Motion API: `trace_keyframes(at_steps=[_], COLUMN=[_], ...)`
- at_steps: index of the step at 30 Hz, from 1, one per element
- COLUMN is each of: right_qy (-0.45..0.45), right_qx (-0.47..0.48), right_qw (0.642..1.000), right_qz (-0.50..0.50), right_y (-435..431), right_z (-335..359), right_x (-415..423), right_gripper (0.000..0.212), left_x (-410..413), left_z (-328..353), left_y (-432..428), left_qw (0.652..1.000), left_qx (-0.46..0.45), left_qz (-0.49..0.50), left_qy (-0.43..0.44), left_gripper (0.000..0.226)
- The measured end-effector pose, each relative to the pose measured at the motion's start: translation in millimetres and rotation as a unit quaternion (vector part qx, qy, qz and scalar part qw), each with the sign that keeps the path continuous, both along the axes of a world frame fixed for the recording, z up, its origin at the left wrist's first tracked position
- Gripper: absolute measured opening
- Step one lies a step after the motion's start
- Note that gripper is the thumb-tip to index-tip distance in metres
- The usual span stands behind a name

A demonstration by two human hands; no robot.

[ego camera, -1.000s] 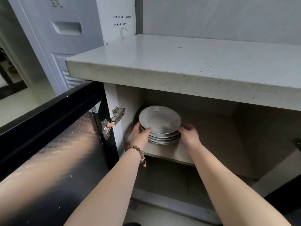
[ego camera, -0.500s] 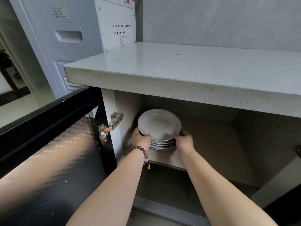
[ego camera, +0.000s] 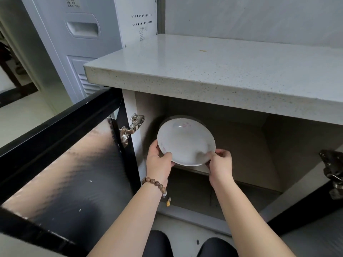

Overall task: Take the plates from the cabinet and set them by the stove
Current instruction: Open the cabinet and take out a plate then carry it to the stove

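Observation:
A stack of white plates [ego camera: 186,140] is held in front of the cabinet's inner shelf [ego camera: 196,168], tilted so the top plate faces me. My left hand [ego camera: 159,162], with a bead bracelet at the wrist, grips the stack's left rim. On the right rim my right hand [ego camera: 220,163] holds the stack from below. Only the top plate shows clearly; the lower ones are hidden behind it. No stove is in view.
The speckled stone countertop [ego camera: 232,71] overhangs just above the cabinet opening. The black cabinet door [ego camera: 61,164] stands open to the left with its metal hinge [ego camera: 131,127]. A second door and hinge [ego camera: 332,171] are at the right. A white appliance [ego camera: 89,39] stands behind left.
Both hands have lifted the stack of plates off the shelf and drawn it toward me, out of the cabinet. The stack now tilts up toward the camera.

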State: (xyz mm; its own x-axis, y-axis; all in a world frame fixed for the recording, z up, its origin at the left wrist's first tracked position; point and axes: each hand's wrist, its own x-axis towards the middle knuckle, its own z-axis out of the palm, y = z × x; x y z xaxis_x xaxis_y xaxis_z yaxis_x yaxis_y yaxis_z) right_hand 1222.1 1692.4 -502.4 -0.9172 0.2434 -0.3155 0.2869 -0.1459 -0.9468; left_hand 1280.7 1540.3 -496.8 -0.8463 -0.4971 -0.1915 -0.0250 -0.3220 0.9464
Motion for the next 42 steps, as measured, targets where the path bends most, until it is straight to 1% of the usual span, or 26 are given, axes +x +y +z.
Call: trace_keyframes(at_steps=[1,4,5,8,12,17,19,21,24,28,33,37,42], right_qy=[-0.017,-0.051,-0.06,-0.092,-0.146,-0.167,-0.179,-0.185,-0.18,-0.154,-0.123,-0.085,-0.073], right_qx=[0.005,0.009,0.015,0.035,0.057,0.073,0.079,0.084,0.087,0.08,0.085,0.074,0.058], right_qw=[1.0,0.999,0.998,0.995,0.987,0.982,0.978,0.976,0.977,0.98,0.975,0.97,0.949], right_qz=[0.0,0.015,0.017,0.03,0.047,0.051,0.064,0.072,0.081,0.099,0.164,0.213,0.3], right_y=[2.9,10.6,12.3,14.8,17.9,25.1,27.0,28.8,30.0,21.4,-1.1,-29.8,-84.7], right_z=[2.2,16.8,24.2,46.2,93.1,177.3,214.1,248.5,290.4,332.3,362.5,375.4,382.3], right_x=[7.4,40.5,50.9,85.4,126.0,160.4,172.1,181.4,189.9,191.5,179.0,176.8,185.0], right_gripper=[0.025,0.053,0.056,0.049,0.043,0.039,0.034,0.035,0.037,0.038,0.039,0.032,0.034], left_x=[6.7,34.7,43.3,72.2,109.1,145.6,158.5,171.4,186.9,192.2,191.4,203.8,242.6], left_z=[1.8,12.2,17.4,35.3,80.5,152.6,187.2,223.0,271.3,317.9,351.6,367.6,375.2], left_y=[0.2,3.7,4.1,6.5,10.1,16.6,18.7,20.1,20.1,14.0,-3.7,-25.0,-65.7], left_qw=[1.0,0.998,0.996,0.991,0.982,0.973,0.971,0.971,0.972,0.976,0.978,0.976,0.966], left_qx=[0.002,-0.014,-0.014,-0.016,-0.011,0.05,0.071,0.08,0.081,0.082,0.079,0.082,0.072], left_qz=[0.0,-0.008,-0.009,-0.015,-0.008,0.007,0.01,0.015,0.029,0.046,0.09,0.138,0.211], left_qy=[-0.013,-0.069,-0.089,-0.133,-0.19,-0.226,-0.228,-0.224,-0.219,-0.197,-0.173,-0.15,-0.13], left_gripper=[0.057,0.057,0.058,0.06,0.06,0.06,0.061,0.062,0.062,0.06,0.061,0.061,0.056])
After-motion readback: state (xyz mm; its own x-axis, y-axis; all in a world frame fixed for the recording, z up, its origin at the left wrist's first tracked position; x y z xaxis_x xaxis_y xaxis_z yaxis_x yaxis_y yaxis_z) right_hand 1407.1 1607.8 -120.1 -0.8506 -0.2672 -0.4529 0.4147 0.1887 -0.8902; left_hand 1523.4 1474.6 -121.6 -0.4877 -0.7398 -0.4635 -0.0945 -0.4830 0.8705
